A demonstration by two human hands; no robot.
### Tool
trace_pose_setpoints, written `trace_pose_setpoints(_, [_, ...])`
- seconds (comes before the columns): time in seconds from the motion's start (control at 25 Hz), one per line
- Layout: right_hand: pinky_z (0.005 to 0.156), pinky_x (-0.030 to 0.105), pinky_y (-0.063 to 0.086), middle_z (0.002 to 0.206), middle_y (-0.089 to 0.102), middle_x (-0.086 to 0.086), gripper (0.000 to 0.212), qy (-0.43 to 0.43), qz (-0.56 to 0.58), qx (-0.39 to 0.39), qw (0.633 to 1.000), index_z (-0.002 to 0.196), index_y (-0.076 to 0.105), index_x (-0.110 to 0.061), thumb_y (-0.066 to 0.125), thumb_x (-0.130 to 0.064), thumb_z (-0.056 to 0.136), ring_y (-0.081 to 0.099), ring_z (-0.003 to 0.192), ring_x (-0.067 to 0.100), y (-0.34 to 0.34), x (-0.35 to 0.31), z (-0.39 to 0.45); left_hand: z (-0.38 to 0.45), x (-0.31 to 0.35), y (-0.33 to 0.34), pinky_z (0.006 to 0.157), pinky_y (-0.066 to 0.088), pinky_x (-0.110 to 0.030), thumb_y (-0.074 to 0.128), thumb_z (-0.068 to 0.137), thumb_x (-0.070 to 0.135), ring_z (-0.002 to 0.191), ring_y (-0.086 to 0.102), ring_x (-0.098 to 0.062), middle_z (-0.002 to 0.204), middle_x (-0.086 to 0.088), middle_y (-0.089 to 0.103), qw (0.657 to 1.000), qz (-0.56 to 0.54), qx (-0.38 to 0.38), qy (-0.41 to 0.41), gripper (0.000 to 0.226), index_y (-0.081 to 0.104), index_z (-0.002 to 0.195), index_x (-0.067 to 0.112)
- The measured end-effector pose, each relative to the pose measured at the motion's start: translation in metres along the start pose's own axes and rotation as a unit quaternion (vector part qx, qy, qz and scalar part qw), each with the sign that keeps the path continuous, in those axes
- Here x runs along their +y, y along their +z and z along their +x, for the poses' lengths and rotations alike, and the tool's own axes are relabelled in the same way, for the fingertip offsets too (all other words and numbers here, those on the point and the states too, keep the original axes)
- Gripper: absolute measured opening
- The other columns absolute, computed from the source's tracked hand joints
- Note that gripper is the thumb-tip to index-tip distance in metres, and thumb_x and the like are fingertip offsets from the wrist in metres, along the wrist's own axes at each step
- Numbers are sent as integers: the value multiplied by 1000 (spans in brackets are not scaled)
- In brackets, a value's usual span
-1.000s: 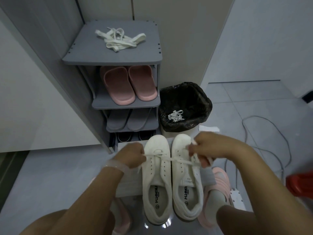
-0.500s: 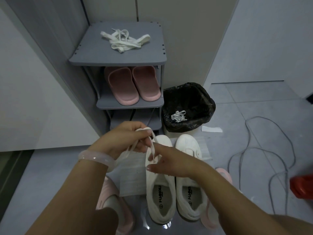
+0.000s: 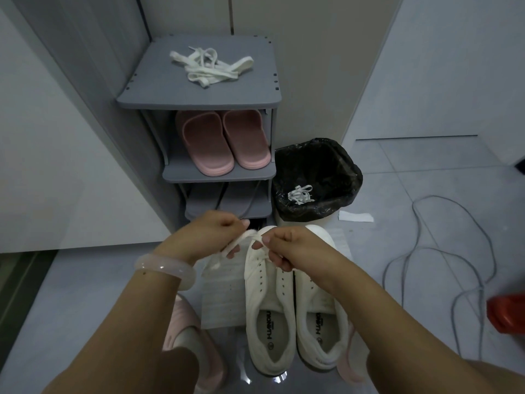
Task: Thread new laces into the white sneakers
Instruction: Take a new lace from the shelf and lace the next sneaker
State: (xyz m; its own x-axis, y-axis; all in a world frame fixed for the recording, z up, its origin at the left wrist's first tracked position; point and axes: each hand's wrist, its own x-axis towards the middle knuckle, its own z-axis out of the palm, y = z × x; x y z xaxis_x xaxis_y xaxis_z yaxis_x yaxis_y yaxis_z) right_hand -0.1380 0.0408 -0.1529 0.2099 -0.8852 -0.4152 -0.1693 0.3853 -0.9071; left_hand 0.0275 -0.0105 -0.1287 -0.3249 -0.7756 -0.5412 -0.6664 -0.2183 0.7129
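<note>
Fingers on both hands are curled in tight, pinching the same white lace (image 3: 246, 236) right above the toe of the left sneaker (image 3: 267, 305). Going left to right: the left hand (image 3: 211, 234) has a pale, see-through bangle (image 3: 166, 270) on its wrist and grips the lace so a loose length hangs down from it toward the paper sheet (image 3: 221, 294) on the floor. Right hand (image 3: 287, 248) is almost touching the left one, thumb and forefinger nipping the lace, which runs down to the front eyelets of that sneaker. Can't tell exactly which hole it goes through, the hand's in the way. The right sneaker (image 3: 319, 317) sits snug against the first one, no lace in it as far as I can see.

Behind the hands there's a grey shoe rack (image 3: 199, 89) with a tangle of spare white laces (image 3: 208, 66) on top and pink slippers (image 3: 224, 142) one shelf down. Just right of the rack, a bin with a black bag (image 3: 315, 177) has a small bundle of lace (image 3: 299, 193) lying in it. Further right, a grey cable (image 3: 434, 251) loops over the floor tiles, and something red (image 3: 507, 311) sits at the edge.
</note>
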Motion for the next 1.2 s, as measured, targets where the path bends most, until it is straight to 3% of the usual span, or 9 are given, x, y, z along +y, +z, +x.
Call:
trace_pose_setpoints(0.12, [48,11,38,51,54,-11,20,13,-15,5,1000,93,67,-5,50,-14,95,45,44,-1,-5,-2,-1,6,-8,8,81,41,-23,48,92,40,102,55,-13,102,8,59,981,178,56,58,24,62,107,28])
trace_pose_setpoints(0.2, [52,12,37,57,53,-10,16,-23,-161,26,986,92,69,-7,55,-16,92,46,48,-1,-6,-2,1,9,-6,14,93,39,-17,50,93,33,118,49,-10,119,10,54,973,159,90,139,34,54,126,25])
trace_pose_setpoints(0.32, [53,13,32,66,53,-11,13,-140,-356,75,921,88,70,-10,58,-15,89,46,56,2,-4,-2,2,11,0,26,88,47,-23,46,95,27,95,61,-6,101,7,65,981,48,-13,189,23,61,111,21])
trace_pose_setpoints(0.44, [52,11,33,61,48,-13,10,-167,-339,118,918,81,65,-6,60,-14,86,46,54,0,-7,-1,4,14,-2,32,61,48,-18,45,96,27,54,56,0,65,3,57,986,46,-16,158,23,63,91,13])
trace_pose_setpoints(0.52, [51,13,33,63,49,-10,13,-152,-337,124,921,86,65,-8,62,-21,87,44,55,0,-8,6,8,18,-4,30,50,45,-13,49,94,25,44,49,1,58,3,49,988,69,9,141,23,65,87,11])
trace_pose_setpoints(0.72, [65,19,45,82,68,2,14,-128,-310,75,939,97,68,-9,59,-17,90,55,64,3,-6,12,12,18,-8,24,49,44,-6,54,92,18,45,57,2,66,7,62,991,78,3,106,20,61,74,23])
trace_pose_setpoints(0.96, [75,36,52,78,64,-2,15,-136,-314,61,938,102,48,-10,42,-1,92,58,65,8,1,17,14,22,-13,22,68,52,-23,50,93,14,62,60,-8,70,4,63,992,102,-16,74,20,58,76,21])
trace_pose_setpoints(1.04, [73,35,51,78,66,1,12,-136,-322,50,936,101,44,-11,43,-2,92,58,67,9,3,19,14,20,-13,24,66,48,-18,52,93,21,65,59,-4,75,8,62,989,102,-60,93,12,60,83,21])
trace_pose_setpoints(1.2, [72,31,49,80,69,4,14,-114,-337,91,930,106,51,-11,51,-13,93,63,76,18,-3,27,19,30,-21,29,55,38,-1,53,92,16,60,52,2,72,6,63,978,174,1,112,14,66,89,11])
